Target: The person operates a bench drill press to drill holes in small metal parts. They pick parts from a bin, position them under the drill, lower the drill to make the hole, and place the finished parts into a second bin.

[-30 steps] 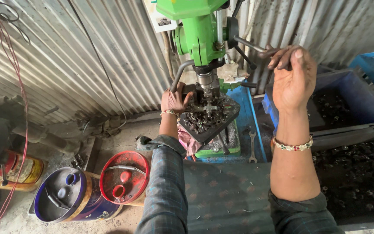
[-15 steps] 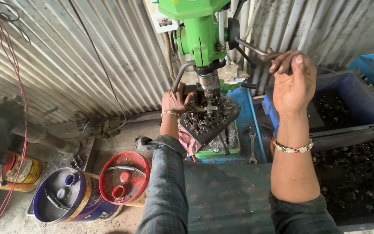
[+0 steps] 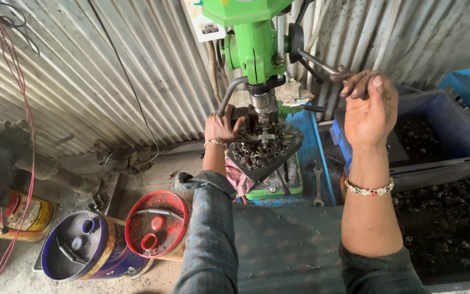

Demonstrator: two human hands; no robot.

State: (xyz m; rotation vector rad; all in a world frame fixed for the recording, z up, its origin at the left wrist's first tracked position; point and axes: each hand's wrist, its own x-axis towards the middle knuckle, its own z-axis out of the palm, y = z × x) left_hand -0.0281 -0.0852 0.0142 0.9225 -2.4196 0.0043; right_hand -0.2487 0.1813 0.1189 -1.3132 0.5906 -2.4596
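Right hand (image 3: 370, 109) still gripping feed lever (image 3: 322, 64), little change since earlier; left hand (image 3: 222, 125) still clasping part on drill table (image 3: 265, 149) under spindle (image 3: 260, 100)

I see a green drill press (image 3: 254, 41) top centre of the frame, its dark feed lever (image 3: 322, 65) angled toward the upper right, a small metal workpiece (image 3: 265, 136) under the spindle, on the tilted, scrap-strewn dark table (image 3: 265, 152) at centre frame.
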